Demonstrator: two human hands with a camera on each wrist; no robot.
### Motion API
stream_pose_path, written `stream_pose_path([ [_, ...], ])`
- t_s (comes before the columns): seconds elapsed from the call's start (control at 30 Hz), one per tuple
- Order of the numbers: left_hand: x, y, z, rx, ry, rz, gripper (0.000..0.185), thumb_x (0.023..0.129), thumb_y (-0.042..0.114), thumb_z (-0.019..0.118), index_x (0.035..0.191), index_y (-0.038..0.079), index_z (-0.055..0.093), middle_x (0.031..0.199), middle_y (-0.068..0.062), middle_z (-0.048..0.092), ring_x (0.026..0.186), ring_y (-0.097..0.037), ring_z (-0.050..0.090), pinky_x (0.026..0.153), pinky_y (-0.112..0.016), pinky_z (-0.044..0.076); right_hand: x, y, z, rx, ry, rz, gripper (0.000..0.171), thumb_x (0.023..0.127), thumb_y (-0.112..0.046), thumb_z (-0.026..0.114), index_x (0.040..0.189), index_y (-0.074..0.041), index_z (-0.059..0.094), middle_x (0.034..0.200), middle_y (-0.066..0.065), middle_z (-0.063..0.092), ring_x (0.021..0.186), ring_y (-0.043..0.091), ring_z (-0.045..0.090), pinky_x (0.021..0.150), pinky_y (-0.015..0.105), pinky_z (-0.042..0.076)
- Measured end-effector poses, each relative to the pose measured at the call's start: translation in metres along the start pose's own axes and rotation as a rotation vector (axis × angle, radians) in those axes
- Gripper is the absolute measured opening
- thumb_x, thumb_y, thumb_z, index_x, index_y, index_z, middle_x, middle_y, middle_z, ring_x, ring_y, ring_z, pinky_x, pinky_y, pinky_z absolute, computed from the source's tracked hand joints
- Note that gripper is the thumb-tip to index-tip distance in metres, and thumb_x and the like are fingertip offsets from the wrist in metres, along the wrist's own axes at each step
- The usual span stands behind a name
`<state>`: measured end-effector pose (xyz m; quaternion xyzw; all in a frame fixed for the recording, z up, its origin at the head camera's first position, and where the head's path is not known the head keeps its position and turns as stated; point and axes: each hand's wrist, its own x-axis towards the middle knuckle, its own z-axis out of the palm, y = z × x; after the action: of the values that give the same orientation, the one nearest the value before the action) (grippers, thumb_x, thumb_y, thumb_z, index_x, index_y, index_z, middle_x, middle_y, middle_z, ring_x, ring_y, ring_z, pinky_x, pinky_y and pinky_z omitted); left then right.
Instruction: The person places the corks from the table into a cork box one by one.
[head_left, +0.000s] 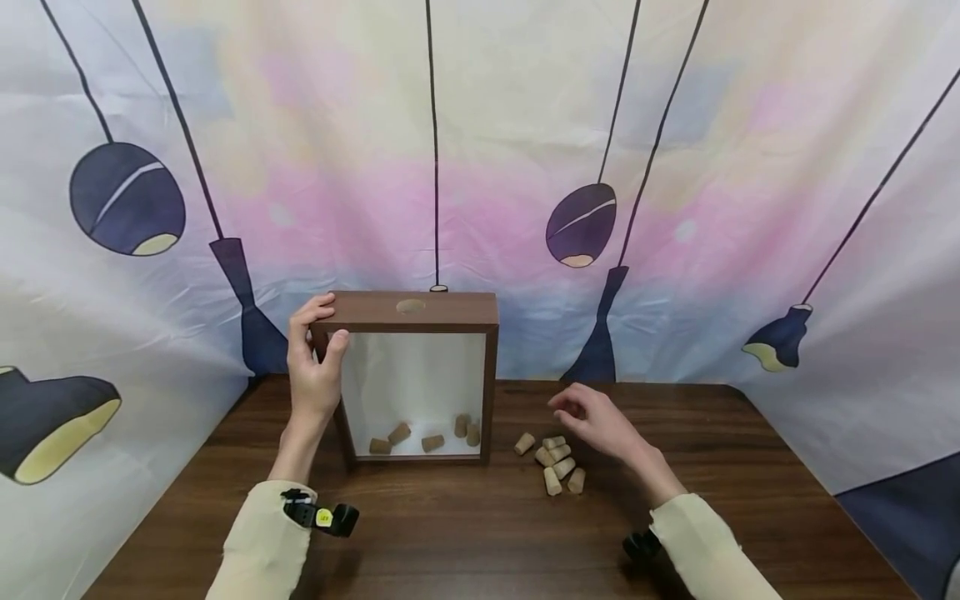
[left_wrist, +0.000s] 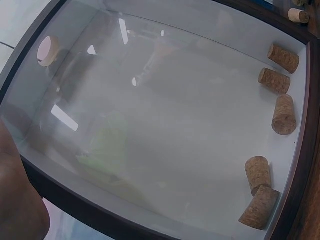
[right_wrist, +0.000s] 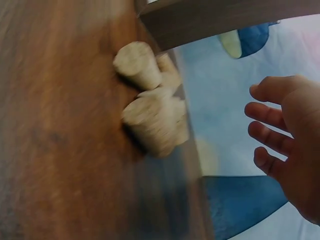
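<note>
My left hand [head_left: 313, 367] grips the upper left side of a dark wooden shadow box [head_left: 491, 392], thumb on the front and fingers round the side. The box stands upright, with a clear front and a round hole [head_left: 411, 307] in its top. Several corks [left_wrist: 284, 115] lie inside along its bottom edge. To the right of the box, a small pile of corks [head_left: 558, 452] rests on the table. My right hand [head_left: 600, 421] hovers just above and beside that pile, fingers loosely bent; in the right wrist view the hand [right_wrist: 300, 140] holds nothing.
The brown wooden table [head_left: 450, 533] runs back to a hanging cloth [head_left: 495, 167] printed with lamps. One cork [head_left: 524, 443] lies between the box and the pile. A small camera [head_left: 330, 517] is strapped to the left wrist, another [head_left: 642, 546] to the right.
</note>
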<state>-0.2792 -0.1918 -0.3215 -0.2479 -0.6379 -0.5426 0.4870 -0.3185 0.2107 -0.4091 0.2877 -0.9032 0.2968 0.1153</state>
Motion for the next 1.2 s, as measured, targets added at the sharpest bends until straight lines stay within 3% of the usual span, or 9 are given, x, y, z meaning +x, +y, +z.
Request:
stream_pose_path([
  [0.27, -0.002, 0.001, -0.001, -0.001, -0.007, -0.007, 0.032, 0.093, 0.0, 0.055, 0.119, -0.018, 0.046, 0.138, -0.032, 0.046, 0.131, -0.017, 0.047, 0.069, -0.02, 0.029, -0.011, 0.014, 0.012, 0.031, -0.082, 0.045, 0.021, 0.097, -0.017, 0.063, 0.115, -0.009, 0.069, 0.103, -0.003, 0.065, 0.084, 0.007, 0.059, 0.072, 0.027, 0.05],
  [0.43, -0.004, 0.001, -0.002, -0.003, -0.001, -0.016, 0.032, 0.094, 0.0, 0.055, 0.119, -0.017, 0.046, 0.139, -0.031, 0.046, 0.132, -0.018, 0.046, 0.07, -0.02, 0.03, -0.015, 0.023, 0.018, 0.014, -0.111, 0.046, 0.019, 0.096, -0.018, 0.063, 0.113, -0.012, 0.07, 0.106, -0.003, 0.066, 0.09, 0.009, 0.061, 0.077, 0.029, 0.051],
  [0.53, -0.005, 0.001, -0.002, -0.01, -0.003, -0.015, 0.032, 0.093, -0.001, 0.055, 0.119, -0.018, 0.046, 0.138, -0.033, 0.046, 0.13, -0.015, 0.048, 0.07, -0.02, 0.03, -0.018, 0.027, 0.021, 0.021, -0.153, 0.064, 0.018, 0.097, -0.019, 0.063, 0.113, -0.015, 0.07, 0.108, -0.003, 0.066, 0.091, 0.009, 0.061, 0.076, 0.028, 0.05],
  [0.63, -0.004, 0.001, -0.002, -0.013, -0.003, -0.007, 0.031, 0.092, -0.002, 0.055, 0.119, -0.017, 0.047, 0.138, -0.033, 0.046, 0.117, -0.009, 0.052, 0.068, -0.02, 0.029, -0.019, 0.029, 0.023, 0.038, -0.185, 0.084, 0.019, 0.098, -0.021, 0.062, 0.115, -0.017, 0.069, 0.109, -0.003, 0.066, 0.09, 0.008, 0.061, 0.075, 0.027, 0.05],
  [0.77, -0.002, 0.0, 0.0, -0.01, -0.001, -0.002, 0.031, 0.092, -0.002, 0.055, 0.118, -0.017, 0.047, 0.138, -0.033, 0.047, 0.115, -0.01, 0.053, 0.069, -0.021, 0.03, -0.018, 0.03, 0.023, 0.04, -0.195, 0.093, 0.019, 0.098, -0.021, 0.061, 0.115, -0.017, 0.069, 0.11, -0.003, 0.066, 0.09, 0.008, 0.062, 0.074, 0.027, 0.05],
  [0.97, -0.001, 0.001, 0.001, -0.01, 0.0, -0.008, 0.033, 0.091, -0.002, 0.055, 0.119, -0.017, 0.046, 0.138, -0.033, 0.047, 0.125, -0.016, 0.05, 0.075, -0.022, 0.032, -0.016, 0.032, 0.023, 0.036, -0.197, 0.089, 0.017, 0.099, -0.02, 0.06, 0.112, -0.017, 0.071, 0.111, -0.001, 0.067, 0.095, 0.013, 0.064, 0.077, 0.028, 0.051],
  [1.2, 0.0, 0.0, 0.001, -0.01, 0.003, -0.001, 0.032, 0.091, -0.003, 0.055, 0.118, -0.018, 0.047, 0.137, -0.034, 0.047, 0.107, -0.006, 0.053, 0.067, -0.02, 0.028, -0.015, 0.034, 0.022, 0.02, -0.133, 0.05, 0.015, 0.097, -0.02, 0.064, 0.107, -0.015, 0.073, 0.103, -0.003, 0.067, 0.085, 0.007, 0.06, 0.073, 0.026, 0.05],
])
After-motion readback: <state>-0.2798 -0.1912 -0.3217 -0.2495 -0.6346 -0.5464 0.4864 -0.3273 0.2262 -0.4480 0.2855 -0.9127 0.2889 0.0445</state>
